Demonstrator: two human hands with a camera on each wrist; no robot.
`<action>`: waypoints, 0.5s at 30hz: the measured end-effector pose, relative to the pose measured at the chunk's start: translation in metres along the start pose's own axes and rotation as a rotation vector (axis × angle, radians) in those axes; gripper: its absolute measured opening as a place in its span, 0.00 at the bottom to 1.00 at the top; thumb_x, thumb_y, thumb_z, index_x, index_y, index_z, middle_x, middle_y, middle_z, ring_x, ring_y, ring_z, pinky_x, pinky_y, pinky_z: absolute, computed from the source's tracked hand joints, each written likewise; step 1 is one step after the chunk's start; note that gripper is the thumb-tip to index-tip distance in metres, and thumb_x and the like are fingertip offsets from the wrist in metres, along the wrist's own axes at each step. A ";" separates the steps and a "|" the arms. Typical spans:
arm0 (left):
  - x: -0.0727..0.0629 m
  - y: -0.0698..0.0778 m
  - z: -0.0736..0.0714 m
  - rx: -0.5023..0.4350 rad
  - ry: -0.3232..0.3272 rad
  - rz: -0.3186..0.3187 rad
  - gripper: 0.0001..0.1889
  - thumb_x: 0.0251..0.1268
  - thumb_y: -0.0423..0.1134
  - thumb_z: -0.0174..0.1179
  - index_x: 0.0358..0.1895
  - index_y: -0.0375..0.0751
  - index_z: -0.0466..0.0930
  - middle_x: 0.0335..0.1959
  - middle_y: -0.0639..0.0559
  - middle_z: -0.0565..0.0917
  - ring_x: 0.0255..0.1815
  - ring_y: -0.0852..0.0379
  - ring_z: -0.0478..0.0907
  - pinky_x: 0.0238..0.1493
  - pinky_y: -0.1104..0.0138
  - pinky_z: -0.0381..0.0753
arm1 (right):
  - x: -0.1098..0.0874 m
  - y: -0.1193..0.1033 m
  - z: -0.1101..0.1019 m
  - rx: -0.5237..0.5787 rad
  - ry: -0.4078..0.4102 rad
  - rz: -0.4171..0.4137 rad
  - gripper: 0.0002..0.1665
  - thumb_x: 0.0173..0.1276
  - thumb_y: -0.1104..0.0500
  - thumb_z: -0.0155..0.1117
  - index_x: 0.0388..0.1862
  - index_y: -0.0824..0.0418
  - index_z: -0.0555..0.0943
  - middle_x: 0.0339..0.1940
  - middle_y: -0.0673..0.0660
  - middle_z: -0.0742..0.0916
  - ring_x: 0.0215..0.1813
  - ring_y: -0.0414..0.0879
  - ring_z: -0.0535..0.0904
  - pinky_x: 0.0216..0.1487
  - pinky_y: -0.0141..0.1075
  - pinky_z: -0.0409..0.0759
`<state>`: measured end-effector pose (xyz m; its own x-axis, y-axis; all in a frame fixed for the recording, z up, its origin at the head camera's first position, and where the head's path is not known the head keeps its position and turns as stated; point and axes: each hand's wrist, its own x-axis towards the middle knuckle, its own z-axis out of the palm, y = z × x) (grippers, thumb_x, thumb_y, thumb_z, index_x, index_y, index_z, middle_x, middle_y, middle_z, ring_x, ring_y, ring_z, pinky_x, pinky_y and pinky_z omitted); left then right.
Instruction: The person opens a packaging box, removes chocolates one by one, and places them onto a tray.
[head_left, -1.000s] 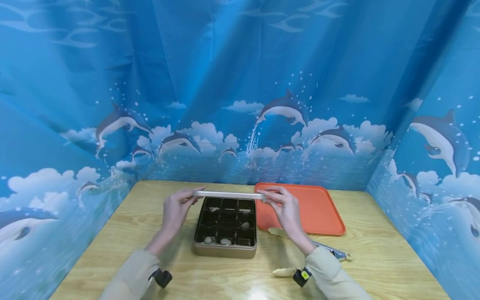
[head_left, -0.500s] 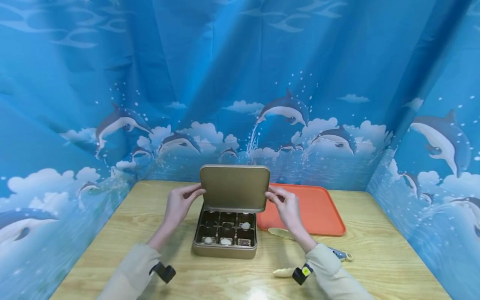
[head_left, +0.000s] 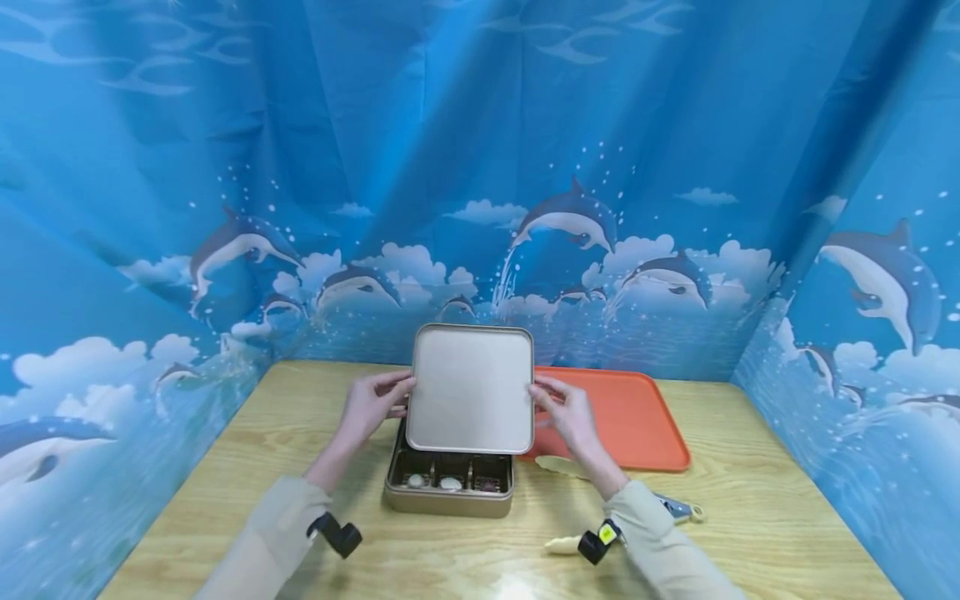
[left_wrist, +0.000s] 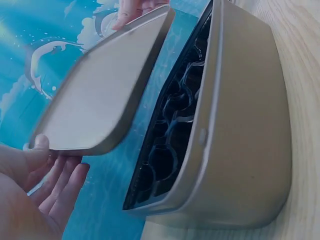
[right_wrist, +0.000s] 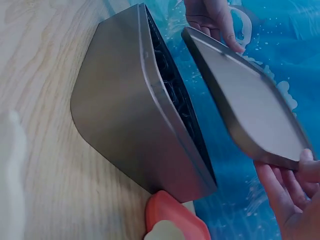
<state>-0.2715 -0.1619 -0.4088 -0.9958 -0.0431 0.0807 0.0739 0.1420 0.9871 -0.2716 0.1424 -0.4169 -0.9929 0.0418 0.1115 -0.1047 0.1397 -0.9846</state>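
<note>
Lid (head_left: 472, 390) turned since earlier, pale face now showing, raised over box (head_left: 448, 503); left grip (head_left: 371, 403) and right grip (head_left: 567, 408) each pinching one lid edge; orange tray (head_left: 618, 417), right of box; white pieces (head_left: 450, 483) inside box, seemingly rounded.

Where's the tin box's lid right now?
In the head view, the lid is below centre, held between the left grip and right grip, hiding part of the tin box.

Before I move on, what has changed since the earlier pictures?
The lid has tilted from edge-on to show its broad face, hiding most of the box behind the front compartments. The left hand and right hand kept hold. Box, orange tray and tongs stayed put.
</note>
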 end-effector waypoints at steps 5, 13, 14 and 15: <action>-0.002 -0.006 -0.001 0.027 -0.056 -0.040 0.24 0.72 0.34 0.63 0.67 0.28 0.73 0.58 0.29 0.82 0.48 0.50 0.87 0.45 0.60 0.89 | -0.002 0.007 0.000 0.025 -0.041 0.092 0.25 0.75 0.64 0.63 0.67 0.71 0.76 0.49 0.68 0.87 0.35 0.42 0.85 0.31 0.37 0.89; -0.006 -0.013 -0.008 0.005 -0.094 -0.120 0.25 0.73 0.34 0.61 0.69 0.29 0.71 0.62 0.30 0.79 0.54 0.48 0.84 0.51 0.59 0.88 | -0.010 0.007 0.002 0.061 -0.134 0.158 0.28 0.76 0.66 0.60 0.72 0.71 0.70 0.53 0.70 0.85 0.38 0.45 0.87 0.35 0.39 0.89; -0.006 -0.014 -0.009 0.006 -0.102 -0.118 0.25 0.73 0.33 0.61 0.70 0.28 0.70 0.63 0.29 0.78 0.55 0.48 0.83 0.52 0.59 0.87 | -0.011 0.007 0.004 0.060 -0.142 0.159 0.28 0.76 0.66 0.60 0.72 0.72 0.70 0.53 0.70 0.85 0.38 0.45 0.87 0.35 0.38 0.89; -0.006 -0.016 -0.011 0.006 -0.110 -0.115 0.25 0.73 0.33 0.60 0.70 0.26 0.70 0.63 0.28 0.78 0.55 0.47 0.83 0.52 0.58 0.87 | -0.011 0.006 0.005 0.064 -0.151 0.159 0.28 0.76 0.66 0.60 0.72 0.72 0.69 0.54 0.71 0.85 0.38 0.46 0.87 0.35 0.37 0.89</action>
<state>-0.2656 -0.1747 -0.4231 -0.9976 0.0496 -0.0489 -0.0411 0.1482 0.9881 -0.2612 0.1378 -0.4252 -0.9939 -0.0909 -0.0619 0.0547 0.0798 -0.9953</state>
